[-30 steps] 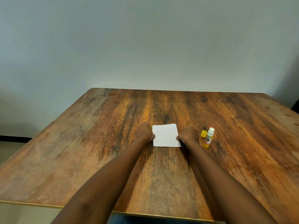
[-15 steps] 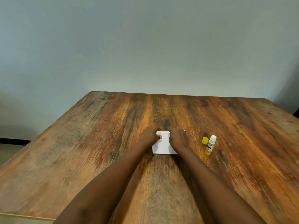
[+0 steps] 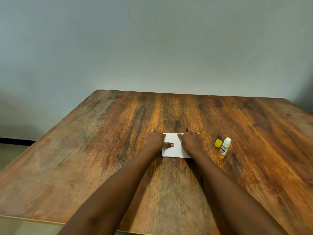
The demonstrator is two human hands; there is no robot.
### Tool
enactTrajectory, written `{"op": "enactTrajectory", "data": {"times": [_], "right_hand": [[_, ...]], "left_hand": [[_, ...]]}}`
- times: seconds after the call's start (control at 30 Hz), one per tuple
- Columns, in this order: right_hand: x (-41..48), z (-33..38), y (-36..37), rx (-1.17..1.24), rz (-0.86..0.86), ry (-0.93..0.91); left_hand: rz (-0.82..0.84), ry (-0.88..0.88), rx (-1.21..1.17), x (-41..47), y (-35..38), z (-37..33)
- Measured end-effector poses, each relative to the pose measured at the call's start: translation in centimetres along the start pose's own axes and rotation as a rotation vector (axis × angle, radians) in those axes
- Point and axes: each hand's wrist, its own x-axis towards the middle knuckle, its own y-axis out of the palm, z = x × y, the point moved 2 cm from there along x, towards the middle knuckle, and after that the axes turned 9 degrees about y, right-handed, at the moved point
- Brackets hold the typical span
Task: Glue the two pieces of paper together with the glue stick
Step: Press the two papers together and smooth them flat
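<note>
A white paper stack (image 3: 173,150) lies flat near the middle of the wooden table (image 3: 94,150); I cannot tell the two sheets apart. My left hand (image 3: 155,139) rests palm down on its left edge, thumb lying across the sheet. My right hand (image 3: 191,141) presses flat on its right part and hides that side. Neither hand grips anything. The glue stick (image 3: 224,148), white and yellow, stands uncapped to the right of my right hand. Its yellow cap (image 3: 218,143) sits on the table just left of it.
A plain grey wall rises behind the table's far edge. The table's near edge runs along the bottom of the view, with floor showing at the left.
Both hands slid from the paper's sides onto it and now press it flat. My right hand has moved back toward the right edge since half a second ago.
</note>
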Motion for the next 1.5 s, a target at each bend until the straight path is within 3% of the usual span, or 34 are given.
{"op": "enactTrajectory", "data": {"times": [0.17, 0.33, 0.53, 0.9, 1.03, 1.17, 1.27, 1.37, 1.5], "right_hand": [[0.7, -0.5, -0.3, -0.099, 0.047, -0.039], [1.8, -0.4, -1.2, 0.047, 0.085, -0.020], [2.3, 1.1, -0.3, 0.005, 0.212, -0.109], [3.9, 1.5, -0.9, 0.068, 0.353, -0.038], [3.6, 1.3, -1.6, 0.238, 0.311, -0.052], [3.0, 0.9, -2.3, 0.349, 0.300, -0.023], [2.3, 1.1, -2.8, 0.410, 0.306, -0.008], [1.8, 1.2, -3.2, 0.398, 0.295, -0.015], [0.7, 1.9, -3.7, 0.330, 0.284, -0.128]], "left_hand": [[-0.004, -0.010, -0.022, -0.4, -0.1, -0.3], [-0.172, 0.012, -0.261, -0.2, -1.7, 0.0], [-0.011, 0.017, -0.163, 1.1, -1.9, -0.4], [-0.050, 0.057, -0.230, 1.7, -1.3, -0.1], [-0.137, 0.013, -0.427, 1.4, -1.2, 0.5], [-0.297, -0.183, -0.827, 0.7, -1.4, 1.3], [-0.296, -0.245, -0.967, -0.2, -1.6, 1.4], [-0.286, -0.236, -1.016, -0.9, -2.0, 0.9], [-0.350, -0.141, -0.889, -1.9, -2.7, 0.2]]}}
